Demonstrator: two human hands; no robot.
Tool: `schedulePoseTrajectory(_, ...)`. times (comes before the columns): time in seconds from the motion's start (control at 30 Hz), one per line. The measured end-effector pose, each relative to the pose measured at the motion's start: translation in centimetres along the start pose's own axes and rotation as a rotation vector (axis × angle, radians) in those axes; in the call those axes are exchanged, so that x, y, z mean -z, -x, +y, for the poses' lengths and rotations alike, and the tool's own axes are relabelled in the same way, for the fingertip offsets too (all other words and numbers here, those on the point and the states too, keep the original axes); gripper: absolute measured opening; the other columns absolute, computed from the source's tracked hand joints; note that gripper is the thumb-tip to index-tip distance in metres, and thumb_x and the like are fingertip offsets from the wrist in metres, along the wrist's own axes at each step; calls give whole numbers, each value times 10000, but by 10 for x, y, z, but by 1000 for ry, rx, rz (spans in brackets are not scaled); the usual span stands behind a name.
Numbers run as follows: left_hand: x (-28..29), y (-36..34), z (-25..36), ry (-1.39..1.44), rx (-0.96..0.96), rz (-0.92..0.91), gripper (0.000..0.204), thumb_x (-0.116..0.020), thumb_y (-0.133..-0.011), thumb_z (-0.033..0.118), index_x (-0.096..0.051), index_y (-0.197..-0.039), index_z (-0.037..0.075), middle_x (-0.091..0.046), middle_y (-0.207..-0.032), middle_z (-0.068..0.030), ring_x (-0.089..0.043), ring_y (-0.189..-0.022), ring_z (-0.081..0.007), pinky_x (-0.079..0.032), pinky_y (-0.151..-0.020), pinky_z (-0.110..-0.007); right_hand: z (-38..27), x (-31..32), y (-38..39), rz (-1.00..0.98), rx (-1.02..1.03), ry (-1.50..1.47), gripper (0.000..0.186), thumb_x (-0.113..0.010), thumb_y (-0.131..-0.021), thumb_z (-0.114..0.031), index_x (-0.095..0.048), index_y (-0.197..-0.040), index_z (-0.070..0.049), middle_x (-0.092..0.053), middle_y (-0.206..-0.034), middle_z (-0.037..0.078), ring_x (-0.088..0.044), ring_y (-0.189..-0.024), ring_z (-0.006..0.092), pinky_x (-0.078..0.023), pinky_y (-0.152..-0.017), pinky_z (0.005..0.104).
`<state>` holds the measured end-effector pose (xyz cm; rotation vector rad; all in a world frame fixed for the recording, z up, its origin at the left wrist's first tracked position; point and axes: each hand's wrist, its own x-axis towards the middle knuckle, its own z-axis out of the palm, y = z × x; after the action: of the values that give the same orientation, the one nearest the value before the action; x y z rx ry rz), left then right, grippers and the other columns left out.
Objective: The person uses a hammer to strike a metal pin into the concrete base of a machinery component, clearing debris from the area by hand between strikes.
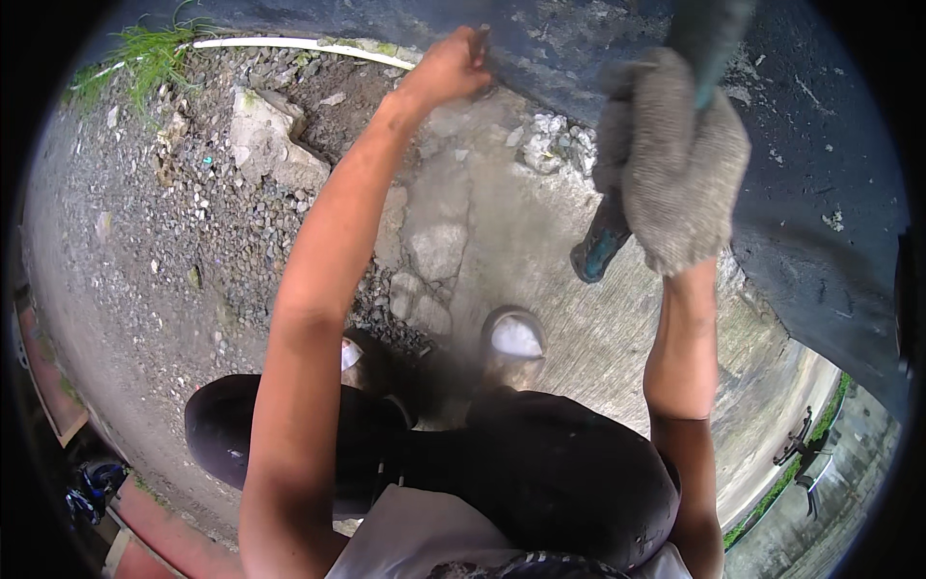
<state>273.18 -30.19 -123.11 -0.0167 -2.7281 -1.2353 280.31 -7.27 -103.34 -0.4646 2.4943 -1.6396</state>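
My bare left hand (451,69) reaches to the foot of the dark wall (559,58). Its fingers are curled together, and whatever they pinch is too small or hidden to make out. On the right, my right hand (687,164) wears a grey knitted glove and is closed around a long hand tool with a dark teal handle (600,253). One end of the tool sticks out below the glove; the other, blurred, rises past the top of the picture. Below my left hand lies broken, dusty concrete (439,246).
Loose gravel (217,232) and a big pale concrete chunk (275,140) lie to the left, under a white pipe (309,44) and grass (159,58). White rubble (559,145) sits against the wall. My shoes (514,338) stand on the concrete. A bicycle (808,458) is at the far right.
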Motion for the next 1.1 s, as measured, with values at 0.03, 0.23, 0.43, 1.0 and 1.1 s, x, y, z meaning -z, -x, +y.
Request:
schedulePoseTrajectory(0.03, 2, -2, 6, 12, -30, -13, 281, -744, -755, 138, -522, -910, 61, -595, -796, -74, -596, -764, -212, -497, -727, -365, 9, -6, -7, -102, -178, 44, 404, -594, -980, -384, -604, -1006, 19, -616, -674, 68, -582, -513, 116, -485, -445, 251)
schedulePoseTrajectory(0.23, -5, 49, -3, 251, 90, 36, 265, -694, -767, -23, -440, -744, 52, -540, -705, -20, -510, -656, -131, -461, -611, -321, 30, -4, 10, -352, -574, 139, 442, -595, -956, -447, -608, -873, -13, -521, -561, 8, -491, -424, 94, -380, -375, 261)
schedulePoseTrajectory(0.43, -52, 130, -2, 252, -160, 128, 279, -644, -770, -67, -394, -683, 19, -526, -619, -79, -499, -549, -200, -430, -546, -331, 121, 26, 73, -188, -713, 54, 378, -602, -951, -408, -605, -895, -34, -539, -585, 25, -487, -419, 98, -393, -382, 268)
schedulePoseTrajectory(1.0, -15, 36, -80, -264, 751, 175, 846, -815, -588, 676, -697, -1072, -9, -712, -1071, -199, -698, -984, -349, -552, -864, -413, 207, -9, 155, -164, -748, 184, 346, -569, -963, -366, -548, -957, -21, -527, -613, 40, -505, -446, 132, -429, -419, 310)
schedulePoseTrajectory(1.1, -38, 37, -64, -58, 842, 174, 845, -822, -593, 665, -699, -1027, -49, -707, -1045, -232, -700, -985, -328, -561, -844, -399, 231, 3, 169, -140, -678, 231, 341, -571, -963, -359, -548, -964, -18, -519, -608, 36, -505, -458, 127, -428, -424, 308)
